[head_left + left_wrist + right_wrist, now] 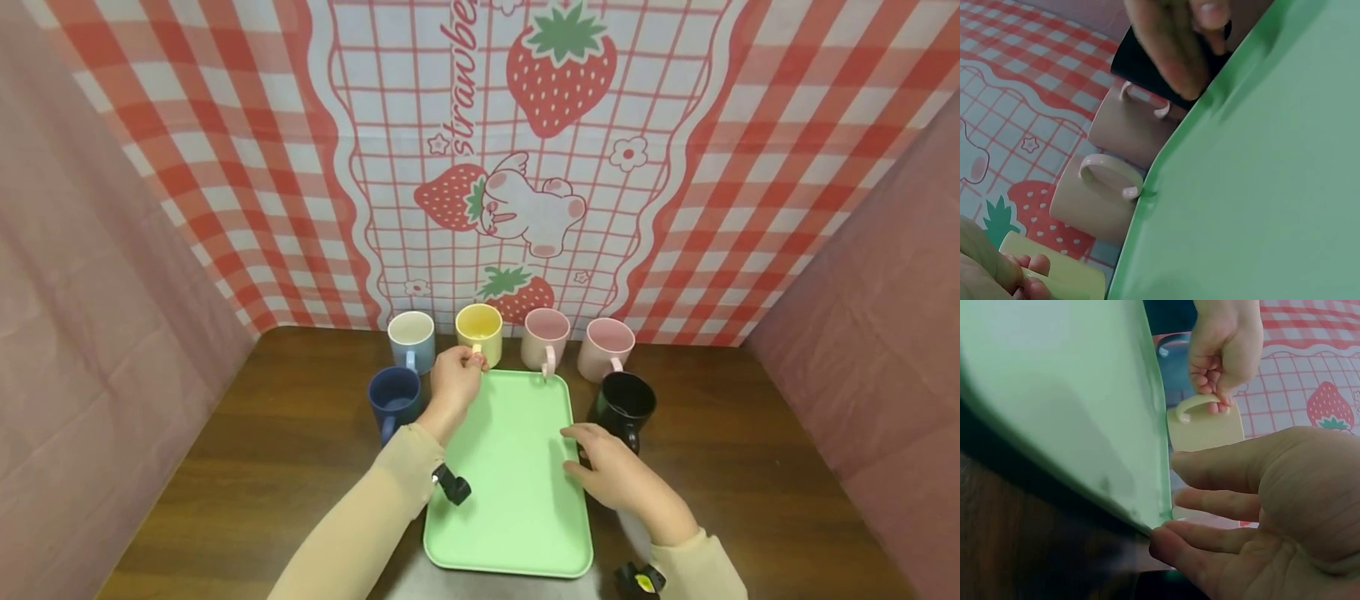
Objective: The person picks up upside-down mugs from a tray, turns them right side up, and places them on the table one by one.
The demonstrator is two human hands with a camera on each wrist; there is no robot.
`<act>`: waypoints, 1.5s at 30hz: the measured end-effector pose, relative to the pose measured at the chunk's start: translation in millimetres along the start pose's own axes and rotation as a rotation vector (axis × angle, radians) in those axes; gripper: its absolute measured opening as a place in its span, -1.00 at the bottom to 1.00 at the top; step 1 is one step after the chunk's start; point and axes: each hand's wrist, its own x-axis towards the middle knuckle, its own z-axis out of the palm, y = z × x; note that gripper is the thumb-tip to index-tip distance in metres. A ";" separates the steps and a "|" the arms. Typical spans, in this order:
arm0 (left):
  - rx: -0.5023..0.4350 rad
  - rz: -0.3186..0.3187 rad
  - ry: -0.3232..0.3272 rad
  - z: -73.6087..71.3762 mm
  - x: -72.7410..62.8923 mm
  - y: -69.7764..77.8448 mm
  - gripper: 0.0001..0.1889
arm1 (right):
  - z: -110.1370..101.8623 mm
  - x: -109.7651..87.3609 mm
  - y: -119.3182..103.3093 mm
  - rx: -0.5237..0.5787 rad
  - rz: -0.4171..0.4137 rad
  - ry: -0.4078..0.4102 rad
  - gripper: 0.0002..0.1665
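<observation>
My left hand [456, 380] pinches the handle of a yellow mug [480, 327] behind the far edge of a light green tray [517, 483]. In the right wrist view, the fingertips and thumb of that hand [1227, 347] are at the top of the handle loop. My right hand [613, 468] is held with fingers extended and spread over the tray's right edge, close to a black mug [628, 398]. Nothing is between its thumb and fingers; whether a fingertip touches the rim I cannot tell.
A light blue mug [412, 340] and a navy mug [394, 398] stand left of the tray's far end. Two pink mugs, one nearer the middle [545, 337] and one farther right [604, 350], stand along the back. A strawberry-print cloth [525, 192] hangs behind the brown table [247, 450].
</observation>
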 end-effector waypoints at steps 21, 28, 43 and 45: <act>0.060 -0.009 0.028 14.5 11.2 -6.9 -0.86 | 2.2 -4.7 7.3 0.061 0.063 -0.039 -0.18; 0.096 -0.003 0.009 17.3 14.1 -4.6 -0.85 | 2.5 -8.1 5.4 0.026 0.019 -0.058 -0.13; 0.119 -0.019 -0.029 20.0 23.5 -3.4 -0.78 | 54.5 -8.1 89.4 -0.086 -0.155 0.061 -0.15; 0.126 -0.025 -0.031 20.0 23.8 -3.8 -0.78 | 56.9 -6.8 93.4 -0.090 -0.165 0.063 -0.14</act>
